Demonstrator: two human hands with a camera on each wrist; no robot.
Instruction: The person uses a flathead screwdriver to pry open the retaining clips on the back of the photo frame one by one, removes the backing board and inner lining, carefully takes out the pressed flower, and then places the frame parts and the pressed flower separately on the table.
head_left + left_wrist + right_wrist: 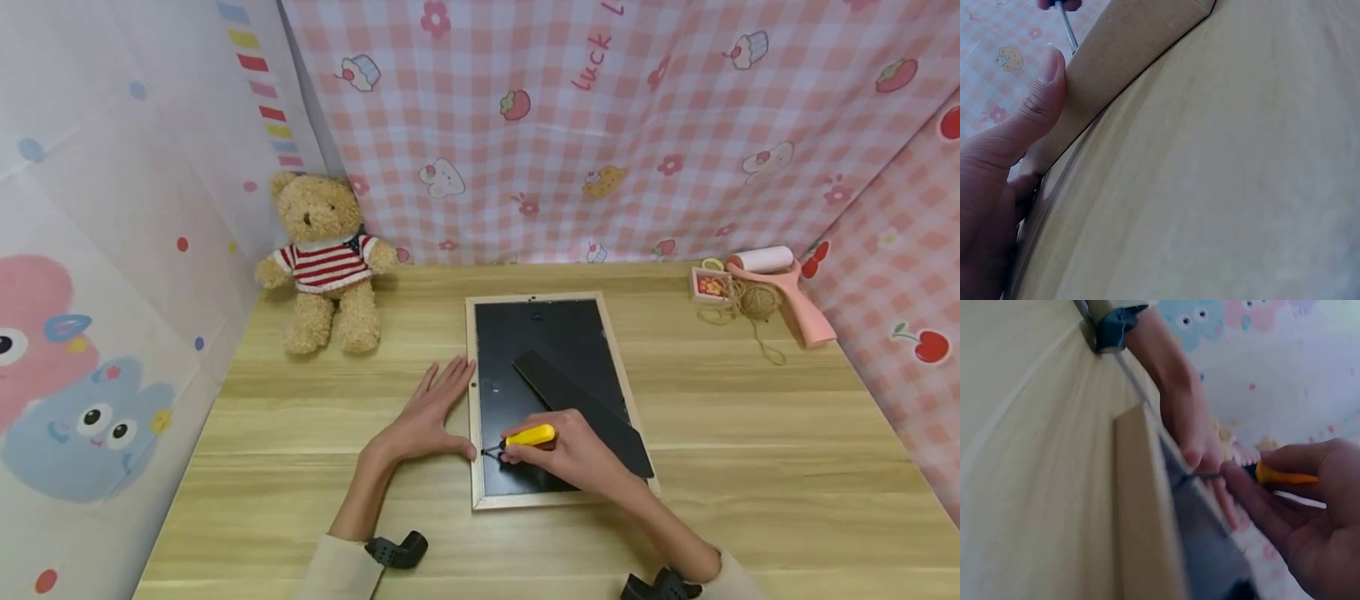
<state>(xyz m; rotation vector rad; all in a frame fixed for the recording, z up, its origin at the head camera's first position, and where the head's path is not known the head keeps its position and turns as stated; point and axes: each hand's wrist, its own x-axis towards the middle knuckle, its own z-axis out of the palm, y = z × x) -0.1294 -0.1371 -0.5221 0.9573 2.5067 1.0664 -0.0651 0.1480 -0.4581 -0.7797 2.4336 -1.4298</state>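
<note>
A wooden picture frame (pixel 528 501) lies face down on the table, its black backing board (pixel 551 329) facing up. A black easel leg (pixel 588 404) slants across that board. My right hand (pixel 573 454) pinches a screwdriver (pixel 531 435) by its yellow handle. The metal shaft reaches the frame's inner left edge, close to the lower corner; in the right wrist view the screwdriver (pixel 1285 477) sits between thumb and fingers. With spread, straight fingers, my left hand (pixel 426 423) rests against the frame's left side. In the left wrist view its thumb (pixel 1041 103) touches the wooden side (pixel 1113 62).
A teddy bear (pixel 328 262) in a striped shirt sits at the back left. At the back right lie a pink lint roller (pixel 802 308), a ball of twine (pixel 759 302) and a small box (pixel 708 286). Patterned cloth (pixel 555 167) hangs behind the table.
</note>
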